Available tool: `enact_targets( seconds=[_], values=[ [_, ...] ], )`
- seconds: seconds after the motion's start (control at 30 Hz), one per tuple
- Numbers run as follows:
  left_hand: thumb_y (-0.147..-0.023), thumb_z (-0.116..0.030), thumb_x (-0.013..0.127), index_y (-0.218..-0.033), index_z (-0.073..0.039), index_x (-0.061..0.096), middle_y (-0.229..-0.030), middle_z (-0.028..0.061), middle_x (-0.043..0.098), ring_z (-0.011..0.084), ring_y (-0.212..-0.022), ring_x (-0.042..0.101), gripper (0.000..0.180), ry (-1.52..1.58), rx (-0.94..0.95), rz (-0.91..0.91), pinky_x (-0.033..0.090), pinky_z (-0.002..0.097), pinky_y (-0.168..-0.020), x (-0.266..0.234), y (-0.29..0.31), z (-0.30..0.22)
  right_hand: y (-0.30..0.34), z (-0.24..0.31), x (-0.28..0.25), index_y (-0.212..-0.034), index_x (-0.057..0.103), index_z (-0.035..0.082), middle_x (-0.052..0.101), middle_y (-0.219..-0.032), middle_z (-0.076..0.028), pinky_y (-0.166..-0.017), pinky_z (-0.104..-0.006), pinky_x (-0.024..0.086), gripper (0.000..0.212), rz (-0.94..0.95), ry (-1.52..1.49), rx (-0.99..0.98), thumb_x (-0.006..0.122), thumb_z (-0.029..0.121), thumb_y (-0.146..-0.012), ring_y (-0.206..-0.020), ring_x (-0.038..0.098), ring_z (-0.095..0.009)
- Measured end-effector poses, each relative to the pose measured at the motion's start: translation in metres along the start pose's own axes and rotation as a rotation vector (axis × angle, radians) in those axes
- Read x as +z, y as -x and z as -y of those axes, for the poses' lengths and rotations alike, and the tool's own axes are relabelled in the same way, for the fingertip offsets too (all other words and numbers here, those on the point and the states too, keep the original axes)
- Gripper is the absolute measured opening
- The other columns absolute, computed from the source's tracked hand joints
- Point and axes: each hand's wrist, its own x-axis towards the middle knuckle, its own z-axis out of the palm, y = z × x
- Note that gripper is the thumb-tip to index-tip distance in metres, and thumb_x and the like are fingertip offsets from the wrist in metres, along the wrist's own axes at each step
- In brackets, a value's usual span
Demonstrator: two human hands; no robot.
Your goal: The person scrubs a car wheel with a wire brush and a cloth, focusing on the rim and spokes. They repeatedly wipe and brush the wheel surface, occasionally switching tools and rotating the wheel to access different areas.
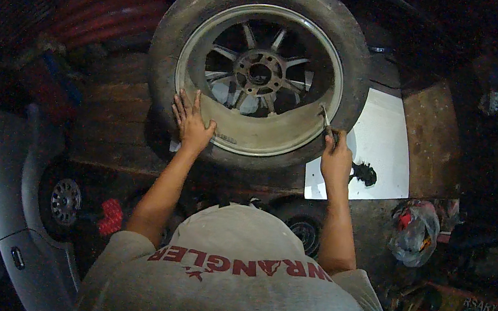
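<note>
Silver-grey car [21, 177], curved body panels, off to the left, part in the dark. Brown wooden-plank bench [114, 100] across the middle. On it, between and beyond the hands: big dusty dark-rubber tyre [169, 43] on a multi-spoke silver-grey alloy rim [259, 132]. Looks to be lying flat, deep barrel side up.

Flat white rectangular panel [392, 133] just right of the tyre, its near-left corner passing under the right hand. Clear crumpled plastic bag [414, 239] with red and orange bits in it, near the bench's right front.

Left hand [194, 126]: fingers spread, nothing gripped, laid over the rim lip at lower left, fingertips toward the barrel.

Right hand [337, 156]: closed around the slim silver metal tool [326, 117], fingers wrapped on its near end.

Key relation: tool's long axis runs from the right fist away from the body and slightly left, tip at the rim's right inner edge. Looks like contact, but the tip's too small to confirm. Right hand is the near one for that edge; left is across the rim opening, well apart from the tip.
</note>
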Motion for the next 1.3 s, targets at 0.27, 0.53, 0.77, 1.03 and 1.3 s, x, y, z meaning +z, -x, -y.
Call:
enact_targets(
  seconds=[0.27, 0.53, 0.77, 1.03, 1.3],
  values=[
    [-0.072, -0.031, 0.072, -0.152, -0.015, 0.018, -0.157, 0.0232, -0.001, 0.0432, -0.145, 0.001, 0.097, -0.002, 0.007, -0.032, 0.001, 0.0647, -0.111, -0.015, 0.003, 0.027, 0.059, 0.037, 0.082, -0.125, 0.051, 0.008, 0.064, -0.097, -0.029, -0.079, -0.0546, 0.048, 0.038, 0.389, 0.009, 0.026, 0.055, 0.023, -0.091, -0.093, 0.062, -0.046],
    [-0.058, -0.028, 0.089, -0.151, -0.007, 0.008, -0.155, 0.0265, 0.004, 0.0400, -0.145, 0.006, 0.125, 0.323, -0.257, -0.205, 0.011, 0.0501, -0.117, -0.044, -0.026, 0.041, 0.039, 0.061, 0.096, -0.118, 0.056, 0.005, 0.065, -0.101, -0.026, -0.084, -0.0495, 0.048, 0.034, 0.445, 0.029, -0.051, 0.059, 0.022, -0.089, -0.098, 0.062, -0.042],
    [-0.055, -0.040, 0.089, -0.151, -0.005, 0.004, -0.153, 0.0300, 0.013, 0.0446, -0.141, 0.015, 0.132, 0.480, -0.328, -0.177, 0.018, 0.0494, -0.116, -0.029, -0.029, 0.055, 0.024, 0.049, 0.115, -0.108, 0.061, 0.004, 0.066, -0.097, -0.024, -0.083, -0.0444, 0.049, 0.031, 0.527, -0.245, -0.053, 0.066, 0.024, -0.084, -0.095, 0.063, -0.041],
    [-0.054, -0.042, 0.089, -0.151, -0.006, 0.004, -0.152, 0.0302, 0.015, 0.0454, -0.140, 0.016, 0.134, 0.438, -0.312, -0.178, 0.017, 0.0506, -0.116, -0.030, -0.029, 0.053, 0.026, 0.091, 0.149, -0.119, 0.057, 0.002, 0.062, -0.114, -0.026, -0.091, -0.0437, 0.047, 0.046, 0.625, -0.290, -0.120, 0.068, 0.029, -0.084, -0.108, 0.059, -0.041],
    [-0.056, -0.038, 0.090, -0.150, -0.004, 0.004, -0.150, 0.0322, 0.016, 0.0459, -0.140, 0.016, 0.132, 0.430, -0.299, -0.220, 0.018, 0.0511, -0.115, -0.029, -0.028, 0.052, 0.009, 0.100, 0.111, -0.121, 0.057, 0.002, 0.062, -0.114, -0.026, -0.091, -0.0437, 0.047, 0.049, 0.720, -0.188, -0.136, 0.070, 0.026, -0.081, -0.108, 0.059, -0.040]
  ],
)
